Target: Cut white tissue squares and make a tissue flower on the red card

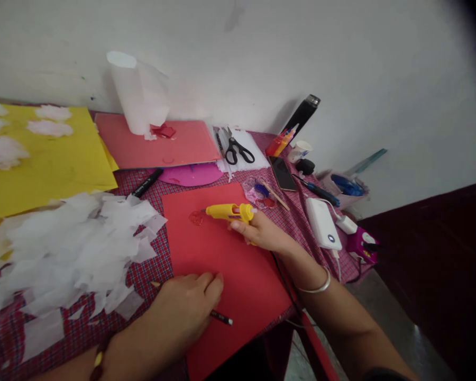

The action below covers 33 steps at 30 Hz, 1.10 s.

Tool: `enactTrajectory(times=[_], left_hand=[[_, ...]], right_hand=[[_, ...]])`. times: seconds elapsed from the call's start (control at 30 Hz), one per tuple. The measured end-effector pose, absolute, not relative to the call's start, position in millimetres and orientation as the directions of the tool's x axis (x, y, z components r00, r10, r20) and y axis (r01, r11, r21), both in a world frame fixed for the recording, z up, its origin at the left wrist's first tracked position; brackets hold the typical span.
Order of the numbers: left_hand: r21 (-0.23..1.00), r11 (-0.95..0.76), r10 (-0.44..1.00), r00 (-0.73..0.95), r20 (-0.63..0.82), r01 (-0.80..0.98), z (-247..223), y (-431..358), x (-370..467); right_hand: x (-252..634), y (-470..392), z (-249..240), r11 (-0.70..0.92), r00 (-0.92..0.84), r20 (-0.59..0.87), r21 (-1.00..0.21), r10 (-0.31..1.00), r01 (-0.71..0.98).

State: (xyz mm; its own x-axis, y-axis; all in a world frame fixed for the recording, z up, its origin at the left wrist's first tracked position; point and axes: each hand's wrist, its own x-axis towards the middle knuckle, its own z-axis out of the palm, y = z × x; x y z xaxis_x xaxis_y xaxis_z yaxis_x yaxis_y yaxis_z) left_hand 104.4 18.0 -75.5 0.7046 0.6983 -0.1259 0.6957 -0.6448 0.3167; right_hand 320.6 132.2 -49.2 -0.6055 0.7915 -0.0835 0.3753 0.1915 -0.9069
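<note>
Many thin white paper squares (83,248) left of left hand (188,301), fingers together over slim dark pencil (221,317), grip unclear. Right hand (264,234): fingers wrapped round yellow plastic glue gun (221,212), above smooth red sheet (241,280). Checked cloth (140,275) underneath; pale wall (262,63) beyond fingers.

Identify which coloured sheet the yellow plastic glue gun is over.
The bright red paper sheet: the right hand holds the glue gun above it. The yellow sheet and salmon sheet lie nearer the wall.

right hand (258,232) closed, left hand (193,297) curled
</note>
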Motion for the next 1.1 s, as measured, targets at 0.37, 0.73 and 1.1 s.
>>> enactTrajectory(times=[0.37,0.73,1.1], left_hand=[[0.330,-0.588,0.712,0.666,-0.224,0.739,-65.6,19.8,99.0],[0.236,-0.629,0.718,0.670,-0.188,0.741,-65.5,30.3,92.3],[0.178,-0.688,0.709,0.704,-0.042,0.703,-83.3,33.3,83.8]], right_hand=[[375.6,123.2,9.8,0.235,-0.528,0.037,-0.921,0.849,0.312],[500.3,87.4,14.5,-0.175,0.288,0.225,-0.417,0.931,0.892],[516.3,119.0,-19.9,-0.266,0.280,0.060,-0.177,0.958,0.948]])
